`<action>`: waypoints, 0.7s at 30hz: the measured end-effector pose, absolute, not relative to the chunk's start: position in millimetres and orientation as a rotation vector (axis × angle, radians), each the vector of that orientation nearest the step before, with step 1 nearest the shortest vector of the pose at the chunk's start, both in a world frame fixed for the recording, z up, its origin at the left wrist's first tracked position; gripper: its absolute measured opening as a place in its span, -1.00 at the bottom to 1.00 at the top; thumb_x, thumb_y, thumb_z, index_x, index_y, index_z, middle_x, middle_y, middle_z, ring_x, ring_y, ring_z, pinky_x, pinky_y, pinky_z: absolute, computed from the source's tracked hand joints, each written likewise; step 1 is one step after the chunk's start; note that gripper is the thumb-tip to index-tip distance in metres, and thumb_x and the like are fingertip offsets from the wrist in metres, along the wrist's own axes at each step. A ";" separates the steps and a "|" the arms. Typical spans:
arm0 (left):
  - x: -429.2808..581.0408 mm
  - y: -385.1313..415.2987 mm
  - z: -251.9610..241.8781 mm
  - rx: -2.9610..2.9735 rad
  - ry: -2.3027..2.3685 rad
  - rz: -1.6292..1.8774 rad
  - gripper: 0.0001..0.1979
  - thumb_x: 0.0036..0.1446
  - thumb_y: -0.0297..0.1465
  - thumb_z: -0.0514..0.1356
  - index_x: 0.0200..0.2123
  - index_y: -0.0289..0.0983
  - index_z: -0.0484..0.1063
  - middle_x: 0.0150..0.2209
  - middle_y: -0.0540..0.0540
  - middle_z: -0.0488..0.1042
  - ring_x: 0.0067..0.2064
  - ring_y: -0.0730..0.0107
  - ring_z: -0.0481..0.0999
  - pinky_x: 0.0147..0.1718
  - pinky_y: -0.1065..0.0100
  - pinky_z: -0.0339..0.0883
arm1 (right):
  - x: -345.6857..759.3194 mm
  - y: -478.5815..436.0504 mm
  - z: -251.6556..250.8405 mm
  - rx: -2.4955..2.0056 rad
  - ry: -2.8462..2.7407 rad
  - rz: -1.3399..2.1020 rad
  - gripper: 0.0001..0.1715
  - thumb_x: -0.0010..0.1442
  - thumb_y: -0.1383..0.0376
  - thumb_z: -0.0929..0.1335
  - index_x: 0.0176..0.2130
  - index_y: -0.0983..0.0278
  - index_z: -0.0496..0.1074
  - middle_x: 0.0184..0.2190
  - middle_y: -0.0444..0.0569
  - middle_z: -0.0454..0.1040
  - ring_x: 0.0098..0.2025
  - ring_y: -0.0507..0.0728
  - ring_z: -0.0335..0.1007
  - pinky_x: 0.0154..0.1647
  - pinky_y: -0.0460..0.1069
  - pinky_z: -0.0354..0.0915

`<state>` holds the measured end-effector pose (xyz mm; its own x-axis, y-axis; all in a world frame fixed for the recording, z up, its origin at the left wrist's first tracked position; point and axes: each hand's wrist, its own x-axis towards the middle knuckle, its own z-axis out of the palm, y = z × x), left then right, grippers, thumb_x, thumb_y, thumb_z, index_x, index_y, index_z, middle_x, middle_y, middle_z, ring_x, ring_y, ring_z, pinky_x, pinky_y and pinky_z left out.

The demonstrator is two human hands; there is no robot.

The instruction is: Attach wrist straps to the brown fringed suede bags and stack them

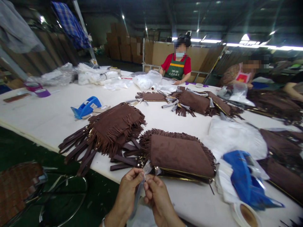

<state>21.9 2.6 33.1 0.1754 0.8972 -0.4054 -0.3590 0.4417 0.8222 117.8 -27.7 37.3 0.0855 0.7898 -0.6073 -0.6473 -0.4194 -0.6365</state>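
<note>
Both hands are at the table's near edge, in front of a brown fringed bag (pixel 182 154) with a gold zipper. My left hand (pixel 129 186) pinches a strip of clear plastic wrap (pixel 138 198), thumb against finger. Close beside it, my right hand (pixel 156 190) has its fingers curled and pinched on the same plastic wrap. The wrap runs up to the bag's zipper end, by the metal clasps and brown straps (pixel 121 162). What lies inside the wrap is hard to make out. A second stack of fringed bags (pixel 115 124) lies to the left.
Blue tape dispensers stand at left (pixel 86 107) and right (pixel 248 179), with a tape roll (pixel 245 214) at the near right edge. White sheets (pixel 236 138) and more bags (pixel 194 101) lie beyond. Co-workers (pixel 177 66) are across the table. A stool (pixel 19 192) stands at left.
</note>
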 end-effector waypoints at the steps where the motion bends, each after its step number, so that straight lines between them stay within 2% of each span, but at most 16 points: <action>1: 21.9 2.2 33.3 0.621 1.022 0.970 -0.80 0.04 -0.28 0.31 -0.36 -0.28 0.41 -0.53 0.02 0.44 -0.54 0.50 0.38 -0.51 0.49 0.25 | 119.0 -27.6 37.4 -1.194 -0.150 1.632 -0.53 -0.22 0.06 0.51 -0.40 0.29 0.35 -0.67 -0.30 0.28 -0.73 -0.15 -0.02 -0.71 -0.19 0.10; 4: 22.8 0.7 35.9 0.588 1.010 0.958 -0.79 0.04 -0.28 0.31 -0.36 -0.27 0.39 -0.56 0.03 0.42 -0.57 0.52 0.36 -0.55 0.51 0.22 | 120.7 -27.2 35.8 -1.151 -0.109 1.701 -0.51 -0.28 0.06 0.53 -0.44 0.31 0.37 -0.68 -0.30 0.26 -0.74 -0.16 -0.05 -0.72 -0.19 0.11; 11: 26.9 -3.5 38.8 0.683 1.131 1.027 -0.78 0.01 -0.28 0.32 -0.36 -0.29 0.42 -0.51 0.00 0.43 -0.50 0.49 0.38 -0.48 0.49 0.28 | 120.6 -28.0 35.7 -1.154 -0.014 1.687 -0.49 -0.33 0.10 0.55 -0.43 0.31 0.37 -0.65 -0.29 0.29 -0.70 -0.16 0.01 -0.68 -0.19 0.12; 16: 24.9 -3.8 31.7 0.955 1.276 1.088 -0.78 0.02 -0.25 0.30 -0.33 -0.27 0.47 -0.39 -0.04 0.48 -0.34 0.37 0.43 -0.32 0.43 0.32 | 121.5 -29.2 36.0 -1.230 -0.166 1.587 -0.53 -0.21 0.06 0.50 -0.37 0.31 0.43 -0.59 -0.23 0.32 -0.68 -0.11 0.06 -0.70 -0.18 0.06; 19: 25.4 -4.9 31.0 1.055 1.352 1.128 -0.80 0.02 -0.25 0.31 -0.34 -0.26 0.49 -0.35 -0.04 0.50 -0.27 0.32 0.44 -0.24 0.42 0.30 | 124.5 -32.4 33.8 -1.200 -0.296 1.530 -0.54 -0.09 0.05 0.47 -0.27 0.33 0.50 -0.52 -0.16 0.36 -0.58 -0.06 0.16 -0.64 -0.17 0.11; 21: 27.0 -6.3 32.7 1.032 1.365 1.131 -0.80 0.00 -0.26 0.32 -0.36 -0.26 0.50 -0.33 -0.05 0.50 -0.25 0.31 0.44 -0.23 0.42 0.29 | 126.4 -34.7 31.7 -1.178 -0.403 1.495 -0.55 -0.03 0.06 0.46 -0.22 0.32 0.53 -0.49 -0.13 0.39 -0.55 -0.06 0.16 -0.59 -0.16 0.12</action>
